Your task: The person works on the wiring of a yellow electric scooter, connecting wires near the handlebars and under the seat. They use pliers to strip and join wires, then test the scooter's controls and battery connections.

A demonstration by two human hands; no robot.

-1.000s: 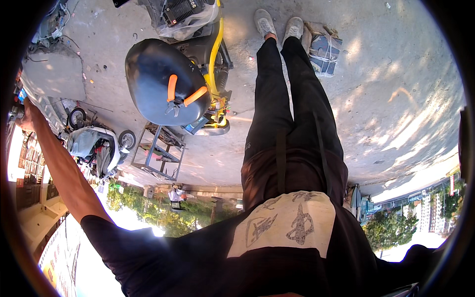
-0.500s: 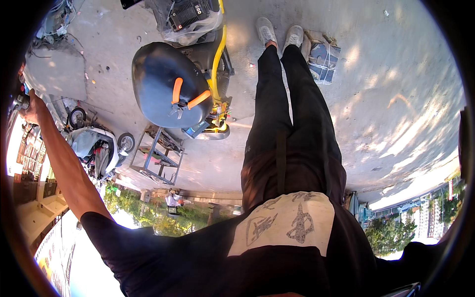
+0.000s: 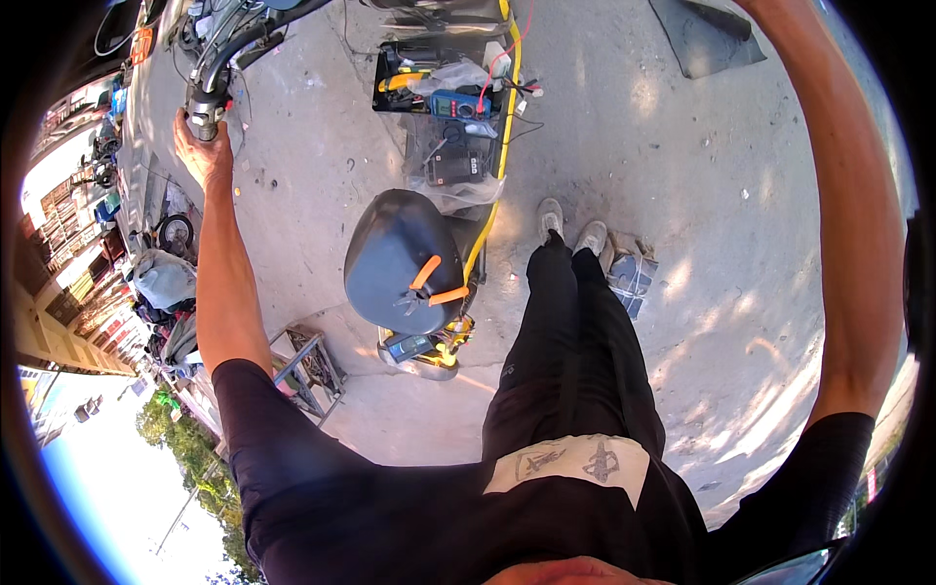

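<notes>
At the upper left, my left hand is closed around the end of a dark handlebar grip. The handlebar has levers and cables and runs off toward the top edge. My right forearm reaches up along the right side, and its hand lies beyond the top edge. Between my arms stands a yellow-framed vehicle with a black saddle. Orange-handled pliers lie on that saddle. Ahead of it, an open black tray holds a blue multimeter with a red lead and other tools.
A black box-like device sits in clear plastic between tray and saddle. By my shoes lies a strapped grey bundle. A metal frame stand is behind the vehicle at left. A dark sheet lies on the concrete at upper right.
My view has shifted left and forward, bringing the tray, multimeter and handlebar into sight. My right forearm has come into view, raised. My left hand remains on the grip.
</notes>
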